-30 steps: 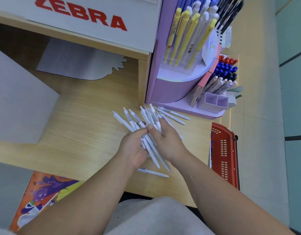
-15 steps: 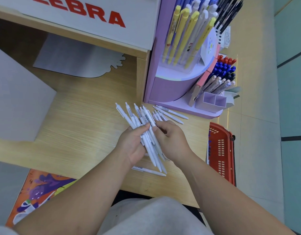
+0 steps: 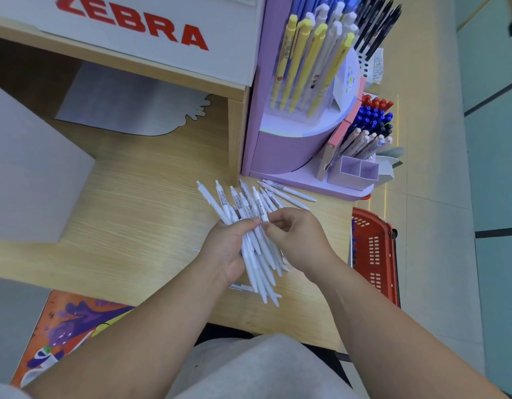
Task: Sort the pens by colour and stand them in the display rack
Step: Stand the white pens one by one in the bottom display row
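Observation:
My left hand (image 3: 226,249) grips a fanned bundle of white pens (image 3: 257,254) above the wooden counter. My right hand (image 3: 298,240) pinches one pen of that bundle near its middle. Two more white pens (image 3: 289,192) lie on the counter beside the rack, and another (image 3: 241,287) pokes out under the bundle. The lilac display rack (image 3: 280,151) stands at the back right with yellow, white and dark pens upright in it. Lower slots at its right hold red, blue and pale pens (image 3: 370,125), and two small lilac compartments (image 3: 359,171) look empty.
A white box with red ZEBRA lettering (image 3: 133,27) sits on a shelf at the back left. A grey sheet (image 3: 128,108) lies under it. A grey box (image 3: 27,174) stands at the left. A red shopping basket (image 3: 374,254) is on the floor right of the counter.
The fanned pens have been drawn closer together into a tighter bundle in my left hand. My right hand has shifted from lying over the pens to pinching one of them.

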The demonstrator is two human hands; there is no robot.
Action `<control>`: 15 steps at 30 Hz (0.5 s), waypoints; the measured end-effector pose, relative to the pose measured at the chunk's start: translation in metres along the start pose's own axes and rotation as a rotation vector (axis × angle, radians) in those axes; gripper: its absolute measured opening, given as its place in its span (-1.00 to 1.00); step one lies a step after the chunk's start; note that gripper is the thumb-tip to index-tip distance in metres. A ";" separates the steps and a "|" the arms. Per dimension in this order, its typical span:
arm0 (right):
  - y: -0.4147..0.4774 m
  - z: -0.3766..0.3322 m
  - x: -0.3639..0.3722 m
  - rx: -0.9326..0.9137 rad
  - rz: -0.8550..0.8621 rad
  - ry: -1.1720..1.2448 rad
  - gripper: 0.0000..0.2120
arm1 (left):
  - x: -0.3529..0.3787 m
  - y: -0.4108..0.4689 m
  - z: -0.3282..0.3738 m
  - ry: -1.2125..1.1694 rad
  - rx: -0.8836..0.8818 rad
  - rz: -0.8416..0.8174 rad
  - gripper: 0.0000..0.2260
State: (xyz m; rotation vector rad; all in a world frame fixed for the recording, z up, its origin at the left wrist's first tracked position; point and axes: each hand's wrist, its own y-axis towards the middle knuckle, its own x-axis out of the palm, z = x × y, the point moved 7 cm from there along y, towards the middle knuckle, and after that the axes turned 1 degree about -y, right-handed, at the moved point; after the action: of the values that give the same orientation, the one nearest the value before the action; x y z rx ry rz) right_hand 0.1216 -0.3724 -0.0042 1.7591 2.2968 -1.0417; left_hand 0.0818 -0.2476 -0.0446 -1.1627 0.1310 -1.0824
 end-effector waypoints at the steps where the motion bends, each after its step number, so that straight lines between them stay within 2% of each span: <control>1: -0.002 0.003 0.001 0.027 -0.034 0.037 -0.94 | 0.000 -0.002 0.000 0.007 0.006 -0.005 -0.82; 8: -0.017 0.002 0.002 0.107 -0.243 0.320 -0.84 | 0.004 -0.015 0.002 0.025 0.058 -0.014 -0.88; 10: -0.021 0.002 -0.003 0.107 -0.249 0.330 -0.83 | 0.000 -0.021 0.002 -0.011 0.073 0.023 -0.96; 15: -0.035 0.006 -0.011 0.091 -0.292 0.279 -0.84 | -0.019 -0.043 0.001 -0.150 0.164 0.094 -0.97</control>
State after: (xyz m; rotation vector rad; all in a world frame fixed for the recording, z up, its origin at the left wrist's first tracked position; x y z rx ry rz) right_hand 0.0925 -0.3887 0.0119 1.7345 2.7867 -1.0096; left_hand 0.0465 -0.2321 -0.0183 -1.0750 -0.0196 -0.9032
